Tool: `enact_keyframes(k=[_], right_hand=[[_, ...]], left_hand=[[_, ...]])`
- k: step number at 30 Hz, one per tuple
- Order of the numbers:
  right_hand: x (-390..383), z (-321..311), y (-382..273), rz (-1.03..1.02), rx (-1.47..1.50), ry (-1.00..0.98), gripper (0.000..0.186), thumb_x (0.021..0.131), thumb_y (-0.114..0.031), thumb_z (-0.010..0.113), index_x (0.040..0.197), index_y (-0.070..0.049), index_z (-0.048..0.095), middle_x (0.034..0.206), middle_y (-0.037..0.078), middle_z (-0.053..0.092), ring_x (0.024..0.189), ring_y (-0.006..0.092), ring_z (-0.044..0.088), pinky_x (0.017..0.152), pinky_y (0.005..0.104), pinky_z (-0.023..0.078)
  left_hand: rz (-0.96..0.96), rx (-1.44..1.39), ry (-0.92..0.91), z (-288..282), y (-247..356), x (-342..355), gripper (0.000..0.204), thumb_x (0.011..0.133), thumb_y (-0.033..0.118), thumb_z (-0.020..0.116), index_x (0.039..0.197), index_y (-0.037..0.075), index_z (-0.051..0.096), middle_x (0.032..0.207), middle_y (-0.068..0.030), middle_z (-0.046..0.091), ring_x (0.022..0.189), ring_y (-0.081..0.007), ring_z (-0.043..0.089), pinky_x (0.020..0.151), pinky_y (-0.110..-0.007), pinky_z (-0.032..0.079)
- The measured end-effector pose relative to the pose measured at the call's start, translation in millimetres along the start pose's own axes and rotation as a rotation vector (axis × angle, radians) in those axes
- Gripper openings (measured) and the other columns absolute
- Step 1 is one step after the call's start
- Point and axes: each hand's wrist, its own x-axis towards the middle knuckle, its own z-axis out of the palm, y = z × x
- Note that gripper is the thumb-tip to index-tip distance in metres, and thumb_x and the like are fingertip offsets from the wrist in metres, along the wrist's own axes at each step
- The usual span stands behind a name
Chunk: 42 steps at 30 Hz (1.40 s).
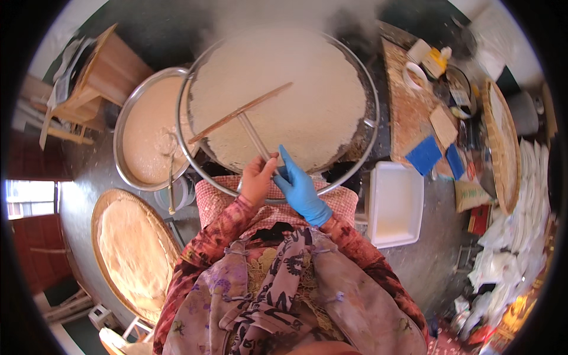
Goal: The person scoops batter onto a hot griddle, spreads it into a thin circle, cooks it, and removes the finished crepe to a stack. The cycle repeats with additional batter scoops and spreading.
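My bare left hand [257,180] is closed round the handle of a T-shaped wooden batter spreader [241,110]. The spreader's long bar lies slantwise over a pale, thin round of batter [284,77] on a large round griddle, with steam above it. A metal ring [377,112] encircles the griddle. My right hand [303,189], in a blue glove, is right beside the left one at the handle's lower end, its fingers stretched out. Whether its palm touches the handle is hidden. To the left stands a wide metal basin [121,121] of beige batter, with a ladle [171,183] in it.
At the lower left, a round woven tray [97,236] bears stacked flat pancakes. A white plastic tub [419,207] stands at the right, below a cluttered wooden table [405,112] with blue-faced blocks [424,155]. Another woven tray [503,148] leans at the far right near white sacks.
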Motion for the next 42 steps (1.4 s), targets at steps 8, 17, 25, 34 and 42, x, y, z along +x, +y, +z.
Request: enact_keyframes(k=[8,17,25,34,42], right_hand=[[-67,-232,77,0.211,0.215,1.127,0.044,0.086,-0.021,0.059,0.125,-0.003,0.048,0.081,-0.003,0.052,0.071,0.0049,0.046,0.062,0.0213,0.040],[-38,-379,134,0.490,0.309,1.102,0.023,0.081,-0.023,0.065,0.096,-0.007,0.061,0.072,-0.002,0.055,0.054,0.0080,0.047,0.049,0.0196,0.038],[-72,-301,94,0.134,0.869,0.651,0.031,0.087,-0.022,0.059,0.110,-0.002,0.056,0.105,0.005,0.059,0.089,0.0133,0.056,0.077,0.0270,0.046],[-7,-161,13,0.536,0.263,0.143,0.041,0.087,-0.029,0.057,0.113,0.002,0.055,0.103,0.008,0.060,0.087,0.0140,0.057,0.078,0.0257,0.046],[17,-93,-23,0.622,0.372,-0.157,0.040,0.086,-0.030,0.058,0.107,0.004,0.057,0.091,0.006,0.062,0.078,0.0106,0.057,0.073,0.0233,0.046]], left_hand=[[-0.011,0.071,-0.045,-64,46,-18,0.021,0.091,0.014,0.049,0.108,0.002,0.050,0.091,-0.0100,0.062,0.081,-0.0181,0.062,0.073,-0.030,0.051],[0.016,-0.109,-0.031,-84,12,-67,0.033,0.093,0.020,0.046,0.119,0.000,0.047,0.090,-0.0076,0.061,0.073,-0.0137,0.059,0.066,-0.027,0.049],[0.135,-0.249,-0.135,-79,27,-88,0.032,0.093,0.025,0.044,0.115,0.001,0.047,0.085,-0.0062,0.056,0.070,-0.0137,0.054,0.064,-0.026,0.044],[-0.132,-0.311,-0.313,-95,41,-61,0.053,0.092,0.055,0.025,0.077,0.009,0.047,0.046,0.0055,0.027,0.034,-0.0067,0.025,0.033,-0.023,0.024],[-0.254,-0.179,-0.560,-88,46,-46,0.055,0.091,0.056,0.026,0.072,0.008,0.046,0.044,0.0050,0.029,0.034,-0.0066,0.026,0.032,-0.023,0.023]])
